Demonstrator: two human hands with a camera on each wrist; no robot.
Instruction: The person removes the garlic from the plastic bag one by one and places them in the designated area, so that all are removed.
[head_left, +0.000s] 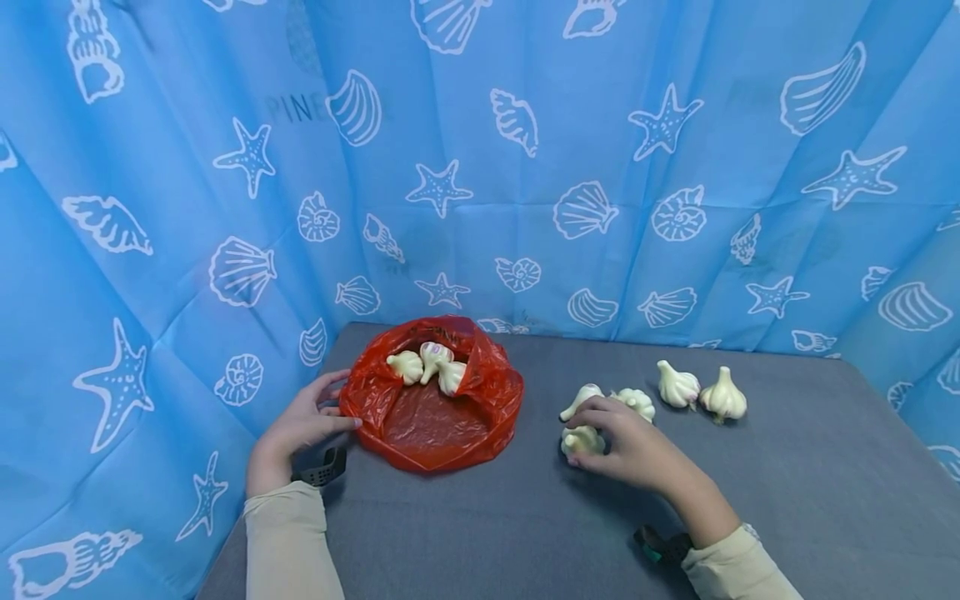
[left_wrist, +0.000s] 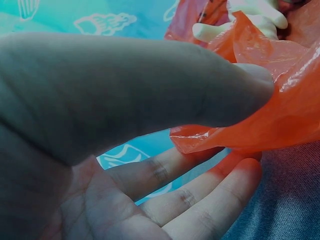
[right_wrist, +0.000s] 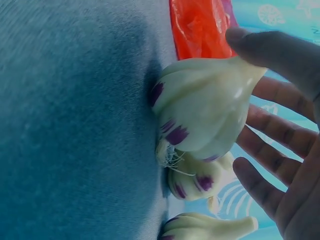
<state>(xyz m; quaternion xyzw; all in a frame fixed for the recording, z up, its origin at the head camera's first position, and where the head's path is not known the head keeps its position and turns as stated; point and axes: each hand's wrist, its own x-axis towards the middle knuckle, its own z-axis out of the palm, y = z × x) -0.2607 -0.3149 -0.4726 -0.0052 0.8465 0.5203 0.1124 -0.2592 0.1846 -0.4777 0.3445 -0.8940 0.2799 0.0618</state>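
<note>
A red plastic bag, its mouth rolled wide, holds three garlic bulbs. At its left side is my left hand, thumb against the red plastic and relaxed fingers behind the edge, spread apart from the thumb. Over a pale garlic bulb with purple marks reaches my right hand. Its thumb lies beside the bulb's neck, with the fingers spread on the far side and partly hidden by the bulb. Right by this hand are another bulb and one behind the knuckles.
Two more garlic bulbs, one whitish and one yellowish, stand farther right on the grey tabletop. A blue curtain printed with shells and starfish hangs along the back and sides. Dark wristbands show at both wrists.
</note>
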